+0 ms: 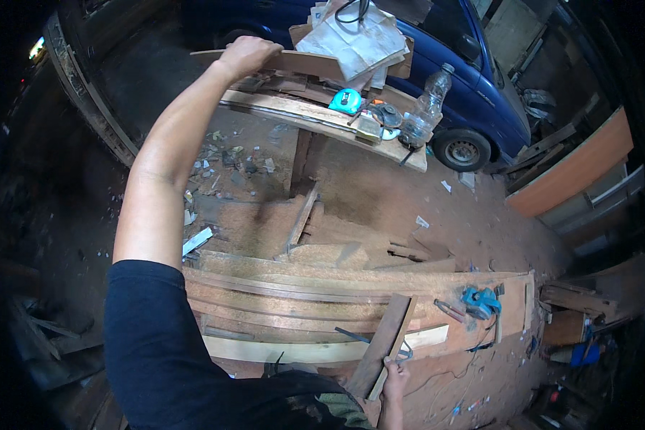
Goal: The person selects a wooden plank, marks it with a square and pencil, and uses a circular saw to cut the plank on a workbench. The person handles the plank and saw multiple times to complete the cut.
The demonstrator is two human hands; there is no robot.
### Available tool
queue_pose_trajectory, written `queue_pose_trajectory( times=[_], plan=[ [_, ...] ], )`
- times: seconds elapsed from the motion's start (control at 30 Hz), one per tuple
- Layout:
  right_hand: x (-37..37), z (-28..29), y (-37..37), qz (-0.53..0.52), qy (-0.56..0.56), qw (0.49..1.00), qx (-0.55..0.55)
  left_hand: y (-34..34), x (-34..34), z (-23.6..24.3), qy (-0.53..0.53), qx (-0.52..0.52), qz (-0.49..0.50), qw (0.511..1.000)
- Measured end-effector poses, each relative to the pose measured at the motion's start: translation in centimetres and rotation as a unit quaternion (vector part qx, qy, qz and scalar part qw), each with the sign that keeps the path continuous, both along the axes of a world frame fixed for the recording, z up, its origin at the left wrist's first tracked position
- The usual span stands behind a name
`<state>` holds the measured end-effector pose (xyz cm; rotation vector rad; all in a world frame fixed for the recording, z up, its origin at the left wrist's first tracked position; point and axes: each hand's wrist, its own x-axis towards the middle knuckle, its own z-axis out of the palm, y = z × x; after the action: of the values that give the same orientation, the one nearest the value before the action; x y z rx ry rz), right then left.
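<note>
My left hand reaches far forward, its fingers closed over the upper edge of a thin brown wooden strip standing on edge at the far bench. Close to my body, my right hand grips the near end of a dark wooden plank, which slants across the near workbench. Beneath and beside that plank lie several long, pale wooden strips. To the right of the left hand, a turquoise tape measure sits on the far bench.
A clear plastic bottle and stacked papers stand on the far bench, with a blue vehicle behind. On the near workbench are a blue power tool and pliers. Wood scraps litter the ground between the benches.
</note>
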<state>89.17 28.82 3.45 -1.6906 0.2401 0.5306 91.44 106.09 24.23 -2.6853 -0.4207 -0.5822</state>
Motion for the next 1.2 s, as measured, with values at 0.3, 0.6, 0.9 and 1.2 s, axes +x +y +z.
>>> queue_pose_trajectory(
  times=[0.3,0.6,0.9,1.2],
  plan=[
    [0.4,0.4,1.1,0.009,0.022,1.0,0.004,-2.9,1.0,-4.6,-0.007,0.013,-0.028,0.999],
    [0.5,-0.3,0.2,0.043,0.032,0.998,-0.03,-9.0,1.7,-7.5,-0.226,-0.121,-0.072,0.964],
    [0.6,0.3,1.8,0.059,0.014,0.998,-0.005,-14.8,13.0,-3.6,0.133,0.025,-0.094,0.986],
    [-0.3,2.8,1.7,0.031,0.015,0.999,0.032,-15.0,16.7,-2.3,0.157,0.094,-0.108,0.977]
  ],
)
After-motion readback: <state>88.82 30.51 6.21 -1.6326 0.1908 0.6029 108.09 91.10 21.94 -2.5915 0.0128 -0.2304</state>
